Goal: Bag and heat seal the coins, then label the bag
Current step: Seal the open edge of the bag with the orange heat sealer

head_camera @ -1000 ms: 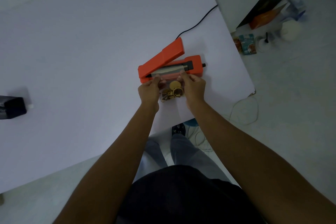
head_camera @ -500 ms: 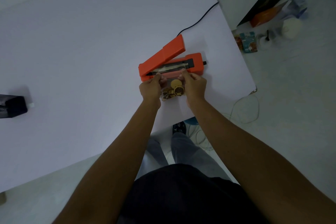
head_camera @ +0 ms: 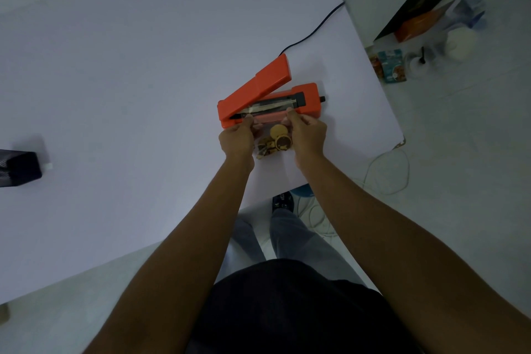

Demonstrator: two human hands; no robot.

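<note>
Left hand: the left hand is pinching the left upper corner of the clear bag, fingers closed on the plastic just at the front edge of the sealer.
Right hand: the right hand is pinching the right upper corner of the same bag, fingertips touching the sealer's base.
Bag: it is being stretched between the two hands, its open top lying against or over the sealing strip; exactly how far in cannot be told.
Coins: the gold coins are sitting bunched in the lower part of the bag, between the two hands.
Heat sealer: the orange heat sealer is resting on the white desk with its lid arm standing raised, its black cord running off toward the far edge.
Elsewhere: a dark box is sitting well apart at the desk's left side.
</note>
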